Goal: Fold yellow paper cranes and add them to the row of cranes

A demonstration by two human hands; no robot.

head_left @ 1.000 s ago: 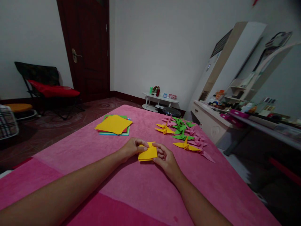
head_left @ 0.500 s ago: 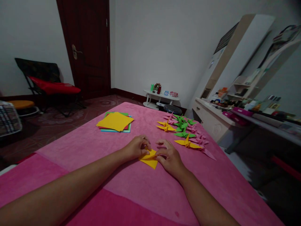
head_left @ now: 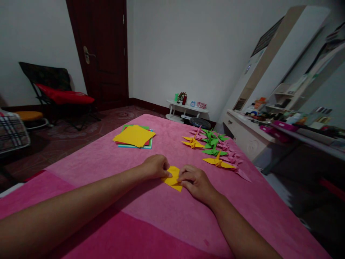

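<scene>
A small folded sheet of yellow origami paper [head_left: 174, 174] lies on the pink cloth between my two hands. My left hand [head_left: 157, 167] is closed at its left side, thumb pressed on the paper and the other fingers curled under. From the right, my right hand [head_left: 194, 180] pinches the paper's edge, thumb and fingers close together. Beyond my right hand are folded paper cranes: a yellow crane [head_left: 219, 162] nearest, another yellow crane [head_left: 193, 142], several green cranes [head_left: 211, 143] and several pink ones [head_left: 231, 157].
A stack of coloured paper squares [head_left: 134, 136], yellow on top, lies at the far left of the pink-covered table [head_left: 151, 223]. Behind stand a low white shelf [head_left: 185, 106] and a dark door [head_left: 105, 54]. A cluttered dresser [head_left: 248, 129] is on the right, a folding chair [head_left: 59, 86] on the left.
A raised flap of the yellow paper now lies flatter. My left fingers have curled in and my right fingers have come down closer to the paper. The view has shifted slightly.
</scene>
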